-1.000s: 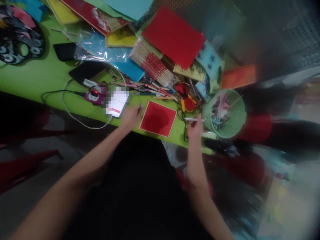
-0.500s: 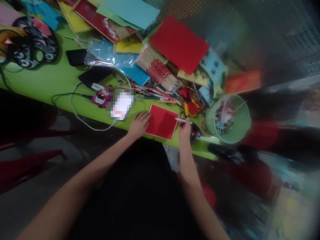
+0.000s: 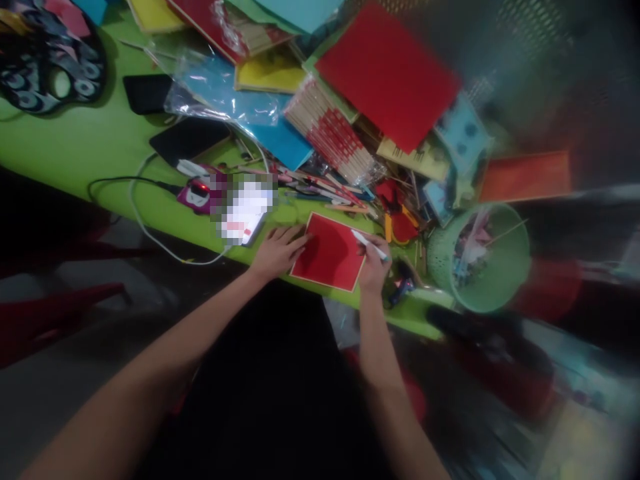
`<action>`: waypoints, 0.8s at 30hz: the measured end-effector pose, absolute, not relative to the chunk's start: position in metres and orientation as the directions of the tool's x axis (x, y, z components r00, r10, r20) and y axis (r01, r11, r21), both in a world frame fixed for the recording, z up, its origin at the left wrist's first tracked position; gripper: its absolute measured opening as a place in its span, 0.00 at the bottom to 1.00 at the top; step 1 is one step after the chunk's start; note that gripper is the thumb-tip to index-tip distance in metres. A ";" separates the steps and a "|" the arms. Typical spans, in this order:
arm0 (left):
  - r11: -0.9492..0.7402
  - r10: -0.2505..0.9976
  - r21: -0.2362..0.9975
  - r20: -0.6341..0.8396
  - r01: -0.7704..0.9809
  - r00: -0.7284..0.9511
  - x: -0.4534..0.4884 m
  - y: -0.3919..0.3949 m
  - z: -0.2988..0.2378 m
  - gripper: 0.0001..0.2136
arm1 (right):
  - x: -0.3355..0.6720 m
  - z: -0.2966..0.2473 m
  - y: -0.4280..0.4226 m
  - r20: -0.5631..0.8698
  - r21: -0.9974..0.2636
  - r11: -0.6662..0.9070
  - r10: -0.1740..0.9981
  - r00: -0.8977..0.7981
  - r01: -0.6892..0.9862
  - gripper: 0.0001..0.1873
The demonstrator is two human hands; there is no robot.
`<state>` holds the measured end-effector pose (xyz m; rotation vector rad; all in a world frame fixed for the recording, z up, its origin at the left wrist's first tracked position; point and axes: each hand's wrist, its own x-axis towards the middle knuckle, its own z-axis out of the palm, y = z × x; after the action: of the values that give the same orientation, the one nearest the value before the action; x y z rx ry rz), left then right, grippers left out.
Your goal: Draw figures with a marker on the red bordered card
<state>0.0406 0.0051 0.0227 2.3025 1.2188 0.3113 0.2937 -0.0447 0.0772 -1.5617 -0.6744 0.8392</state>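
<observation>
A red card with a pale edge lies flat near the front of the green table. My left hand rests at its left side, fingers stretched out, with the fingertips on the card. In my right hand is a white pen, held in a pinch over the card's right edge. The pen's tip points up and left, above the red surface. To the left of my left hand lies a phone with a lit, blurred-out screen, a white cable plugged into it.
Orange-handled pliers lie beyond my right hand. A green basket with scraps stands to the right. Bundled sticks, a large red sheet and coloured boards pile up behind. A black patterned mask is at far left.
My view has shifted, so the table appears nearer. The pen in my right hand has turned, its rear end now dipping lower right. My left hand stays at the card's left side.
</observation>
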 end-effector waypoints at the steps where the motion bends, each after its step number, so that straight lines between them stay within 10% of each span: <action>1: -0.472 0.817 0.532 -0.036 0.703 0.576 0.040 0.005 0.022 0.20 | 0.285 0.075 -0.040 -0.137 -0.987 -0.162 0.840 0.524 0.002 0.11; 24: -0.619 0.769 0.408 0.139 0.671 0.624 0.038 -0.001 0.026 0.16 | 0.235 0.030 -0.027 -0.028 -0.953 -0.191 0.830 0.556 0.236 0.11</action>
<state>0.0378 -0.0009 0.0259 2.5326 1.1598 0.4339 0.2352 -0.0270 0.0296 -1.7193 -0.8947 0.6921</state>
